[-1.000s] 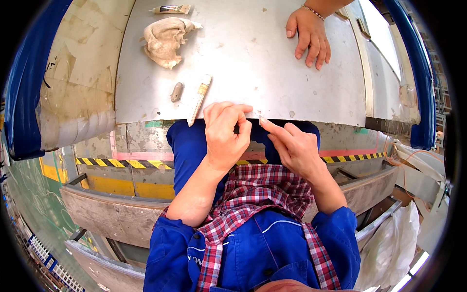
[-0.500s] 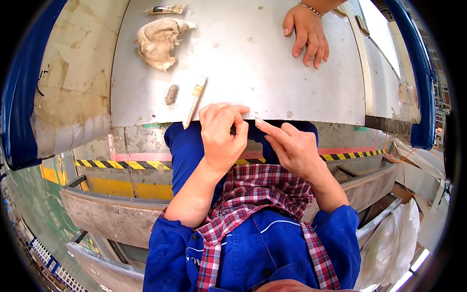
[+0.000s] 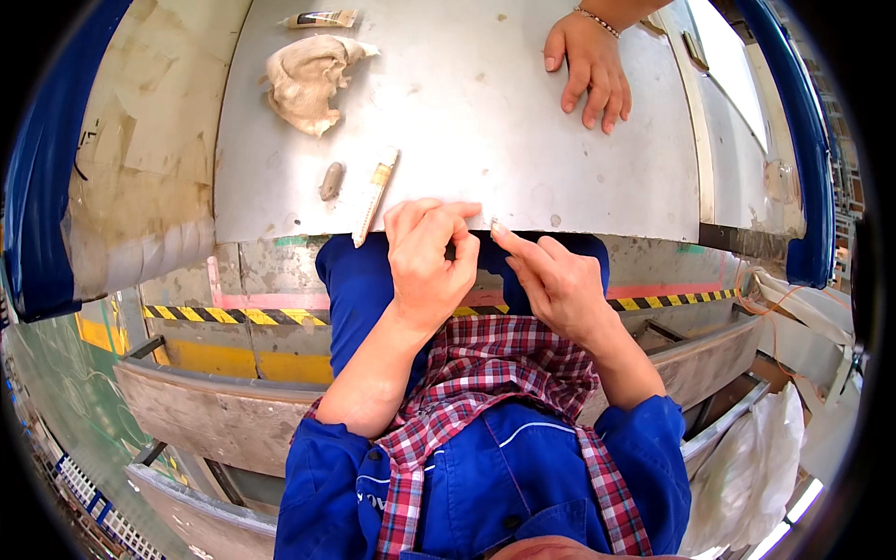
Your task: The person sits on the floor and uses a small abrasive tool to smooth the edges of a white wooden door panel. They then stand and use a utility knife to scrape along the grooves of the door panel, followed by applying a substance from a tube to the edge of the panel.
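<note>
Left hand (image 3: 431, 259) and right hand (image 3: 553, 280) are held apart at the front edge of the grey metal-look worktop (image 3: 485, 121), right of the slender white tube with a tan label (image 3: 376, 199), taken as landmark. Left fingers are curled, index finger stretched rightward; right index finger is pointed back toward it, a narrow gap being left between the tips. Whether anything tiny is pinched by either hand cannot be told.

Tube is laid at a slant, near end jutted slightly past the worktop edge, left hand placed just beside it; contact cannot be made out. Left of the tube, near it, a rounded oblong grey-brown lump (image 3: 331, 181) is set down. Beyond the tube, to its left, a crumpled beige cloth (image 3: 306, 84) is bunched; farther beyond, a small squeeze tube with a dark-and-tan label (image 3: 320, 19) is laid flat.

Well to the right of the slender tube and beyond it, a co-worker's hand (image 3: 592, 75) is rested palm down, a beaded bracelet (image 3: 597, 21) being worn. Nearer than the tube, a red-and-blue plaid apron (image 3: 509, 364) is worn over a blue jacket (image 3: 467, 485); black-and-yellow striped tape (image 3: 224, 315) is seen on the floor (image 3: 210, 271).
</note>
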Motion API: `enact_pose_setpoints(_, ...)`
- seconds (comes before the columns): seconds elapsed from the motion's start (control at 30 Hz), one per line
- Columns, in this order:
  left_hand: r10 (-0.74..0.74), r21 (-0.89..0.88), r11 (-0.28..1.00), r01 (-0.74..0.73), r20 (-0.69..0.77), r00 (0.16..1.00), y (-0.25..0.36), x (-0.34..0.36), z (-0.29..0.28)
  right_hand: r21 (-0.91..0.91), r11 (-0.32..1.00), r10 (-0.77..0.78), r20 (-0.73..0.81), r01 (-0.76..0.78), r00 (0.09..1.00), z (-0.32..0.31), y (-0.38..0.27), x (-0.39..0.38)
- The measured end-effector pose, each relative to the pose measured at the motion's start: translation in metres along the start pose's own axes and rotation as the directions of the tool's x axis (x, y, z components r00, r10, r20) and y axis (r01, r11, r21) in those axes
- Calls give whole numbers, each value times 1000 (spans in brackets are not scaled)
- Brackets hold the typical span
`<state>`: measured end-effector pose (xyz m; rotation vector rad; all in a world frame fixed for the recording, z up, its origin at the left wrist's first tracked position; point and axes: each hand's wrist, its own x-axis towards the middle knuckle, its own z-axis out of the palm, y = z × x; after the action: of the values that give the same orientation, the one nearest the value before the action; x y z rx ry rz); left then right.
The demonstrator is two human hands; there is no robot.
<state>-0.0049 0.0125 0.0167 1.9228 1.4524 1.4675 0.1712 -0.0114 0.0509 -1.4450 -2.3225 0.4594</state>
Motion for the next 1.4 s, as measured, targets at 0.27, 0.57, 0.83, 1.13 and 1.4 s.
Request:
enact_pose_setpoints(0.27, 47, 12, 999, -48, 73, 996, 1, 1, -4, 560, 801, 252, 4, -211, 968, 3, -4, -7)
enact_pose_setpoints(0.57, 52, -46, 998, -52, 0, 999, -5, -4, -1, 922, 210, 592, 146, -326, 792, 39, -33, -14)
enact_pose_setpoints(0.83, 88, -73, 994, -86, 15, 996, -6, -2, -4, 930, 62, 656, 236, -362, 717, 45, -44, -12)
enact_pose_setpoints(1.13, 93, -84, 992, -92, 1, 996, -6, -3, -2, 887, 147, 657, 244, -438, 713, 47, -54, -1)
enact_pose_setpoints(1.4, 20, -132, 991, -26, -45, 999, -6, -5, -3, 876, 130, 589, 309, -465, 747, 45, -47, 5)
